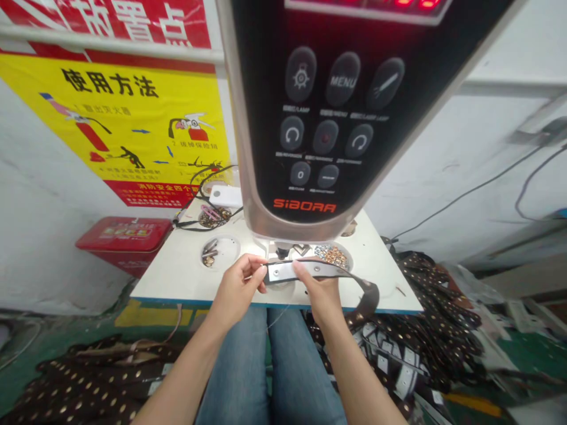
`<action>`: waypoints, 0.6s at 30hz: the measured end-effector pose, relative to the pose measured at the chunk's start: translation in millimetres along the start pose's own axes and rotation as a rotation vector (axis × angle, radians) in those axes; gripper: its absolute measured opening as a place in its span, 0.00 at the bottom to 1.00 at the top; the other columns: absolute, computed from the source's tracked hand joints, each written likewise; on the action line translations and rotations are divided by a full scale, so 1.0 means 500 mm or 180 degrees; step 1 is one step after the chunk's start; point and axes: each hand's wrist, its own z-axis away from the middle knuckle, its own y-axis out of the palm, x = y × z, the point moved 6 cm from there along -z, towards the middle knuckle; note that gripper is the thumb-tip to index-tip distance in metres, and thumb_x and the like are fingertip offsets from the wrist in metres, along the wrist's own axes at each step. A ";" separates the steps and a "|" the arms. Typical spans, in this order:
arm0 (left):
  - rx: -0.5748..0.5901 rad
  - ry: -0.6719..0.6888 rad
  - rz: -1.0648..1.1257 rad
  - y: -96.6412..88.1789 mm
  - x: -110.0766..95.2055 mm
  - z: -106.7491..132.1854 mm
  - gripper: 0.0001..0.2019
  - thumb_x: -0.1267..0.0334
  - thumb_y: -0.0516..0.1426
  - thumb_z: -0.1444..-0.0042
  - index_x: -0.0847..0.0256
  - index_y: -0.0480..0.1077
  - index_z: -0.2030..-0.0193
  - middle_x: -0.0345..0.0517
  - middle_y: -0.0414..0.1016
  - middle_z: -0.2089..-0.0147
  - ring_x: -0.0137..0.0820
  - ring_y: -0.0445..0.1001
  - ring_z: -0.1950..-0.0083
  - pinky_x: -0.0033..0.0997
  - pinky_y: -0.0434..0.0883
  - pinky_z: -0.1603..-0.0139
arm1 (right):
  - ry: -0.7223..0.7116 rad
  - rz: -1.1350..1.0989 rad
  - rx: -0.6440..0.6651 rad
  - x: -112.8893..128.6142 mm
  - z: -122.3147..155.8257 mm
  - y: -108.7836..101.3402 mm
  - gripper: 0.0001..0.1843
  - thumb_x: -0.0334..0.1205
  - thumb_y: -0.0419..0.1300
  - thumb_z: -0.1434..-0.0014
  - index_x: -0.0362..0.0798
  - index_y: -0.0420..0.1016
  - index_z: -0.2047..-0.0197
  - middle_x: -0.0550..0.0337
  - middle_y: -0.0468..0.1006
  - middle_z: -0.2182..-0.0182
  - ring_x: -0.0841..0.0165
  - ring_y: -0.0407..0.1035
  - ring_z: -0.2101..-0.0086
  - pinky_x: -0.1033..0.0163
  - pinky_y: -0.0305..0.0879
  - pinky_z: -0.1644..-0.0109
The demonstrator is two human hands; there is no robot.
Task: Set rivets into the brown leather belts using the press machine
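Note:
A dark strap (328,270) with a pale backing strip and small round metal snaps stretches between my hands, just under the head of a snap-setting machine (301,227). Its left end is pinched between the thumb and fingers of my left hand (243,283). My right hand (322,289) grips it farther along, thumb on the pale face and fingers behind. The strap's free end curls down over the table's front edge on the right. Behind the strap, the machine's lower tooling is partly hidden.
The white table (177,277) has recessed cups with metal parts (332,256) right and left. A white box (225,195) and black cables lie at the back left. A red bin (126,236) stands left. Dark, gold-dotted straps (434,307) are heaped on both sides below.

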 end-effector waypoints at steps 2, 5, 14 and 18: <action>-0.0028 0.0058 0.0006 0.002 0.004 -0.024 0.12 0.57 0.57 0.49 0.63 0.66 0.62 0.38 0.69 0.73 0.27 0.69 0.76 0.27 0.68 0.73 | -0.0017 0.0049 -0.0006 -0.004 -0.021 0.009 0.10 0.45 0.68 0.51 0.47 0.77 0.70 0.60 0.78 0.73 0.63 0.71 0.69 0.58 0.67 0.61; -0.0065 0.0166 0.0027 0.008 0.007 -0.040 0.12 0.58 0.56 0.49 0.62 0.63 0.61 0.36 0.66 0.74 0.26 0.67 0.76 0.25 0.65 0.75 | -0.0025 0.0094 0.0014 -0.010 -0.036 0.012 0.10 0.44 0.68 0.50 0.47 0.76 0.71 0.59 0.78 0.73 0.62 0.72 0.66 0.57 0.68 0.57; -0.0184 0.0138 0.0178 0.017 0.021 -0.037 0.12 0.58 0.56 0.50 0.59 0.57 0.65 0.33 0.63 0.75 0.24 0.64 0.77 0.22 0.63 0.76 | -0.0003 0.0168 -0.0026 -0.015 -0.036 -0.001 0.08 0.42 0.67 0.50 0.47 0.76 0.72 0.61 0.78 0.75 0.62 0.74 0.65 0.57 0.68 0.53; -0.0249 0.0098 0.0318 0.016 0.022 -0.039 0.13 0.57 0.57 0.51 0.58 0.56 0.66 0.32 0.63 0.75 0.24 0.63 0.76 0.22 0.63 0.76 | -0.0005 0.0077 -0.0056 -0.005 -0.035 0.004 0.08 0.41 0.67 0.50 0.47 0.75 0.71 0.62 0.78 0.73 0.62 0.74 0.64 0.57 0.68 0.53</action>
